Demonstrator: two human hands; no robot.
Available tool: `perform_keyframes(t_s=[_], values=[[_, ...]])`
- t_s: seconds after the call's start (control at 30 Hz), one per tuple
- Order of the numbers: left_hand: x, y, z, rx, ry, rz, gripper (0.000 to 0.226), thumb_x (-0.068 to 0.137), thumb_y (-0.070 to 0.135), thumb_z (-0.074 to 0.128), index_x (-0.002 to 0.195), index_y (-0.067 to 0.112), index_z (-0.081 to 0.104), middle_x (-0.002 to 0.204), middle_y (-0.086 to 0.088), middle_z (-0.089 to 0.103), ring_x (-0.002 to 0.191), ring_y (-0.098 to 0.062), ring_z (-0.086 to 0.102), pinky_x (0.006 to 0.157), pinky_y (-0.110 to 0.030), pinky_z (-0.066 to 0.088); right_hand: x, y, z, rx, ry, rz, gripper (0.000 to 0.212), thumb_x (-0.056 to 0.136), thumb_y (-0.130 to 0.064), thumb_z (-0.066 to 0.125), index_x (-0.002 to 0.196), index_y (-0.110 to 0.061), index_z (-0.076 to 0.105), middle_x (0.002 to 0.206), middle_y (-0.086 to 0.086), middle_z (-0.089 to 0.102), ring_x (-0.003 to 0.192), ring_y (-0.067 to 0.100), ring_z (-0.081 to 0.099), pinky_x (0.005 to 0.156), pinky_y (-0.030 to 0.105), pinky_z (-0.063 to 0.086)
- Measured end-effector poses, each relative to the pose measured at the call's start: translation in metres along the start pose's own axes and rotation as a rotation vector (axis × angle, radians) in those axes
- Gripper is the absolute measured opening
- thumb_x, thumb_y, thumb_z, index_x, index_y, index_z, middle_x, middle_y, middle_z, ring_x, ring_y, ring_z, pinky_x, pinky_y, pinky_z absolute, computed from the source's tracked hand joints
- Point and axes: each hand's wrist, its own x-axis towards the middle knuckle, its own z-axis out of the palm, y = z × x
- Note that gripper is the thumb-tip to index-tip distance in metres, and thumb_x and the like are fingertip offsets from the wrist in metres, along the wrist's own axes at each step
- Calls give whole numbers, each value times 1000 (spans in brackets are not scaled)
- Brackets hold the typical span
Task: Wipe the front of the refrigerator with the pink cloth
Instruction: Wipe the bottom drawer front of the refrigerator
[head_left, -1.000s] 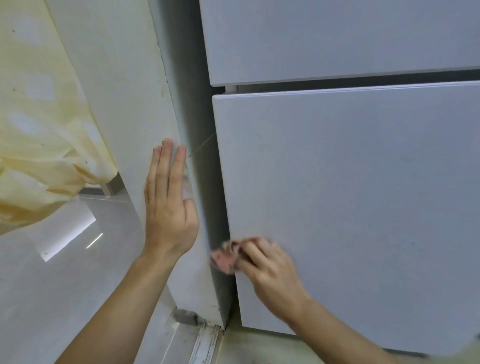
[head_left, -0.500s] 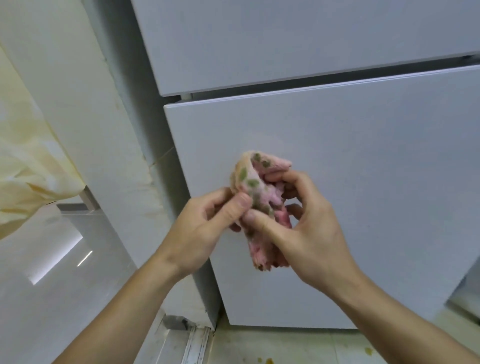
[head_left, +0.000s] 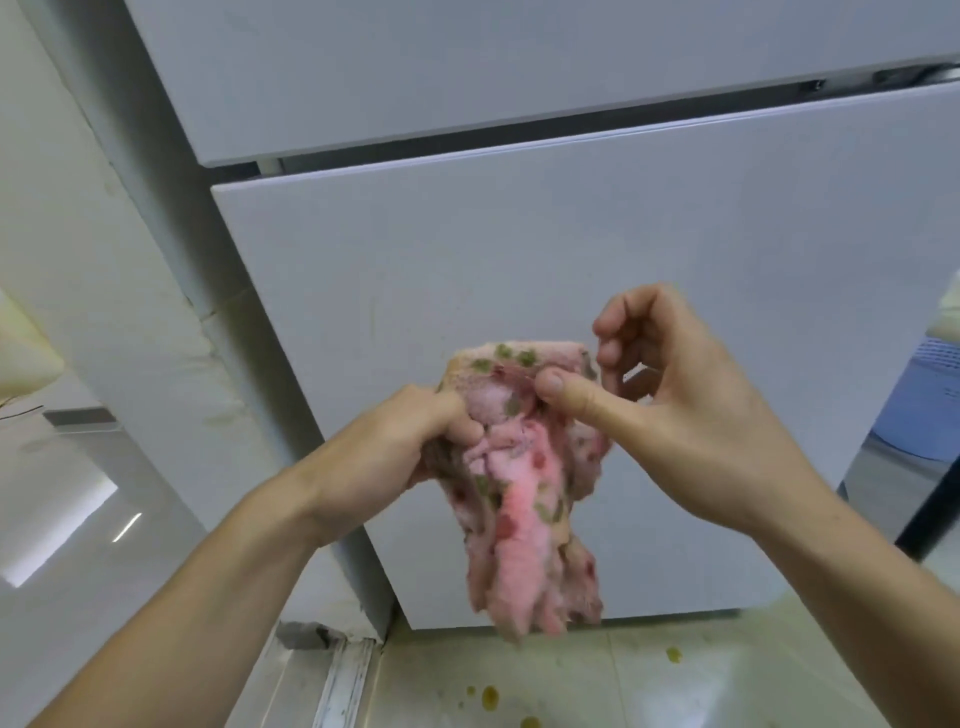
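Looser now, pink cloth (head_left: 524, 499); white refrigerator door (head_left: 519, 249), spotted floor (head_left: 649, 686).

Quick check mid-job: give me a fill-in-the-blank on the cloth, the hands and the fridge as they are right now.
The left hand and right hand grip the pink, green-spotted terry cloth; the right hand pins its top fold with the ____.
The cloth hangs before the ____ door of the tall white refrigerator.
Yellow drips spot the tiled ____.
Missing words: thumb; lower; floor.
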Motion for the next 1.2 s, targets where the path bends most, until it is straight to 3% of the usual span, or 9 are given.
perform_keyframes(t_s=[0.1, 0.17, 0.27, 0.37, 0.5, 0.6, 0.77, 1.07, 1.2], values=[[4, 5, 9, -110, 18, -58, 80, 58, 42, 65, 95, -28, 50, 92, -19, 55, 85, -30, 49, 79, -36, 46, -6, -3, -6, -31, -178, 89, 57, 72, -73, 67, 117, -38, 64, 100, -13, 71, 89, 7, 71, 85, 43, 60], [7, 12, 14, -70, 29, -101, 77, 60, 45, 66, 99, -20, 59, 95, -20, 62, 90, -31, 56, 86, -42, 47, -8, -1, -5, 21, -287, 97, 31, 91, -57, 65, 111, -34, 73, 82, 5, 75, 69, 23, 75, 70, 50, 63], [6, 21, 17, 211, 48, -114, 45, 77, 50, 72, 73, 6, 62, 79, -7, 66, 75, -25, 62, 73, -37, 45, -7, 10, -1, 190, -175, 157, 19, 104, -28, 63, 93, -14, 69, 64, 12, 66, 55, 30, 67, 60, 50, 53], [4, 28, 19, 226, 92, -67, 42, 90, 53, 69, 87, 11, 74, 90, -4, 81, 82, -24, 79, 78, -34, 62, -2, 14, 0, 343, -145, 222, 23, 109, -24, 53, 91, -13, 62, 54, 0, 56, 51, 24, 53, 54, 37, 41], [1, 31, 16, -36, 133, -79, 57, 85, 66, 57, 101, 16, 82, 104, -6, 81, 96, -24, 79, 90, -37, 60, 7, 10, -4, 519, -165, 229, 27, 102, -29, 61, 113, -6, 71, 96, 30, 72, 86, 52, 69, 77, 55, 50], [1, 26, 5, -50, 88, -51, 39, 89, 43, 69, 103, 8, 79, 102, -8, 79, 92, -20, 75, 84, -30, 56, 11, 14, -6, 550, -161, 200, 18, 102, -23, 57, 97, -14, 71, 66, 8, 63, 57, 27, 62, 56, 34, 43], [1, 19, -4, -248, -49, -45, 55, 76, 5, 76, 131, 4, 66, 130, -18, 72, 121, -31, 70, 99, -32, 58, 16, 22, -13, 547, -145, 67, 13, 99, -24, 58, 96, -17, 69, 65, 9, 45, 55, 24, 36, 51, 42, 23], [4, 18, -17, -189, -139, -54, 60, 80, 5, 78, 138, 14, 66, 131, -18, 71, 123, -28, 68, 105, -38, 55, 14, 21, -23, 347, 184, 13, 24, 95, -15, 52, 75, -19, 63, 69, -2, 52, 63, 17, 49, 54, 30, 38], [6, 17, -18, 12, -223, -71, 82, 74, 19, 90, 143, 48, 58, 100, -26, 59, 96, -41, 60, 94, -38, 55, 15, 11, -25, 387, 131, 175, 30, 84, -28, 50, 84, 2, 49, 67, 26, 34, 48, 41, 29, 44, 33, 23]])
